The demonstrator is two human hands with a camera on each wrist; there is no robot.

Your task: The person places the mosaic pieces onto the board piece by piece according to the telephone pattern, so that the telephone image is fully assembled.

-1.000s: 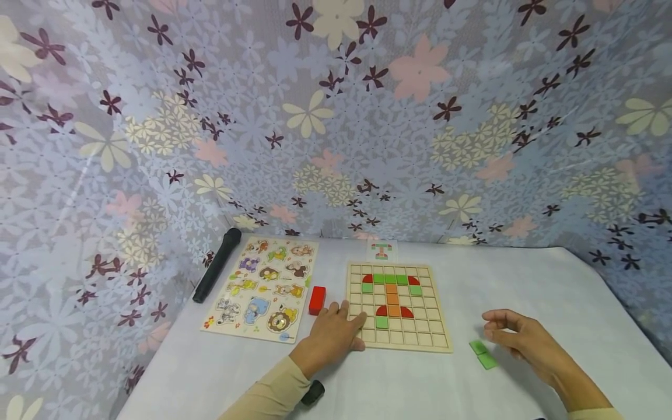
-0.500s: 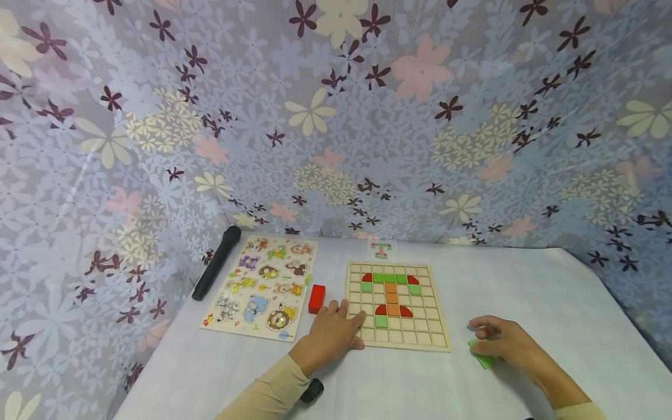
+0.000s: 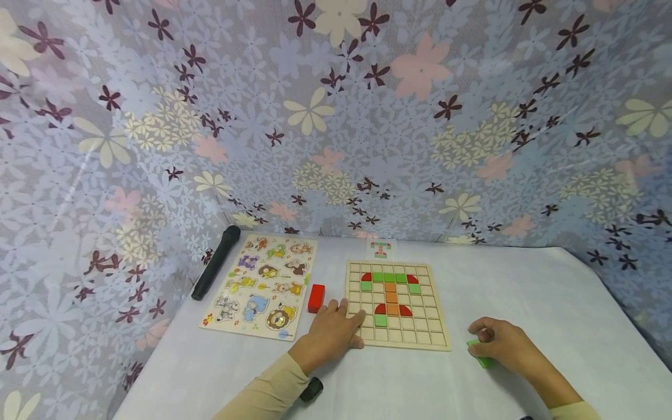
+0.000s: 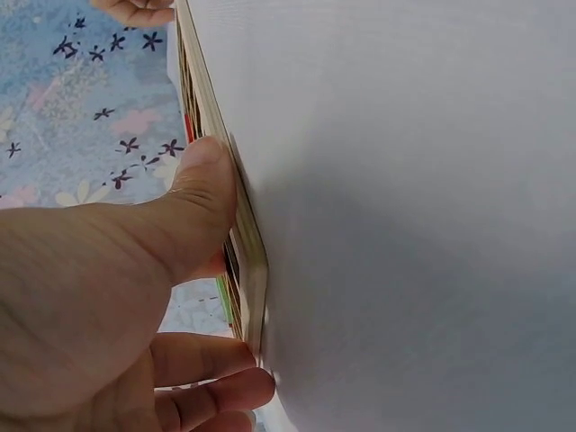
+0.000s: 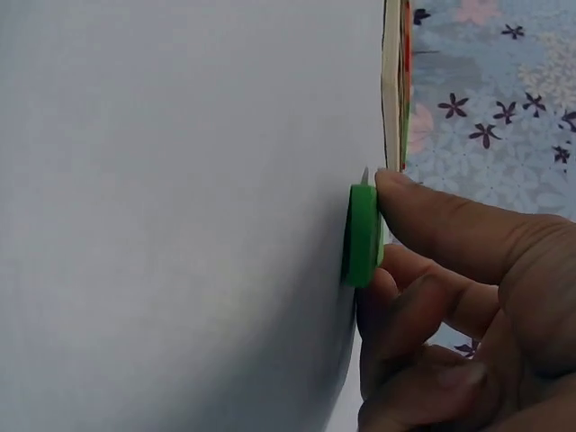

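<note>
A wooden grid board (image 3: 422, 337) holds red, green and orange tiles in a T-like pattern. My left hand (image 3: 329, 333) grips its near left corner; in the left wrist view the thumb (image 4: 205, 184) lies along the board's edge with other fingers round the corner. Right of the board, my right hand (image 3: 501, 345) bends over the loose green tiles (image 3: 484, 361), partly covering them. Thumb and fingers pinch a green tile (image 5: 362, 238) low over the table in the right wrist view. The second loose tile is mostly hidden.
A pattern card (image 3: 381, 249) lies behind the board. To the left are a red block (image 3: 317, 298), an animal puzzle board (image 3: 262, 289) and a black microphone (image 3: 216, 262). A dark cylindrical object (image 3: 312, 389) lies by the left forearm. A floral cloth (image 3: 336, 146) hangs behind.
My right hand has come down and left onto the loose green tiles, its thumb and fingers closing on one. The left hand keeps its place at the board.
</note>
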